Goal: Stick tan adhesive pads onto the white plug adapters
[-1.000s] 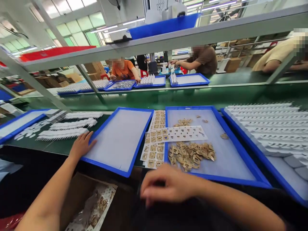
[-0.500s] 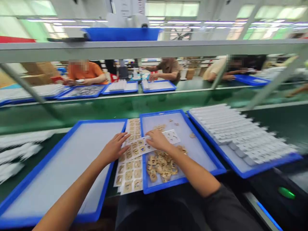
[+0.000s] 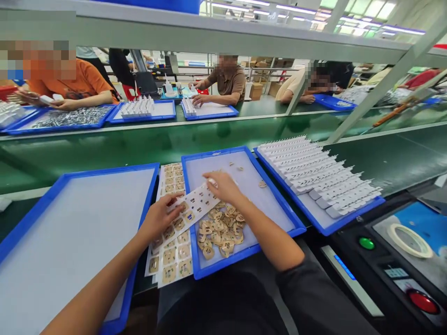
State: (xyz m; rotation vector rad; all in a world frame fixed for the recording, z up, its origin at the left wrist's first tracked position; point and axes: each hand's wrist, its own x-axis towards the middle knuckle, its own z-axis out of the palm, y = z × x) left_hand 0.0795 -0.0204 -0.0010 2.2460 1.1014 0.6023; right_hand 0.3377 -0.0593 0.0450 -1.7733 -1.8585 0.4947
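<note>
A white sticker sheet (image 3: pixel 200 203) slants between my hands, over the rim of a blue-edged tray (image 3: pixel 223 151). Tan stickers remain on its lower left part, while the upper right part is mostly bare backing with small dark bits. My left hand (image 3: pixel 162 216) grips the left side between thumb and fingers. At the upper right end, my right hand (image 3: pixel 223 188) is closed in a pinch on the sheet; its fingertips are partly hidden. Below it, loose tan pieces (image 3: pixel 220 230) lie heaped in the tray. More sticker sheets (image 3: pixel 169 256) are stacked under my left hand.
A large blue-rimmed tray (image 3: pixel 108 170) lies to the left. On the right, another tray (image 3: pixel 331 230) carries rows of white parts (image 3: pixel 314 172). Beside it is a black machine with a green button (image 3: pixel 366 243), a red button (image 3: pixel 423 301) and a tape roll (image 3: pixel 409 239). Co-workers sit across the bench.
The view has turned to the right and down. More bare backing now shows between my hands, and the sheet slants more steeply. My right hand has shifted to the sheet's upper end.
</note>
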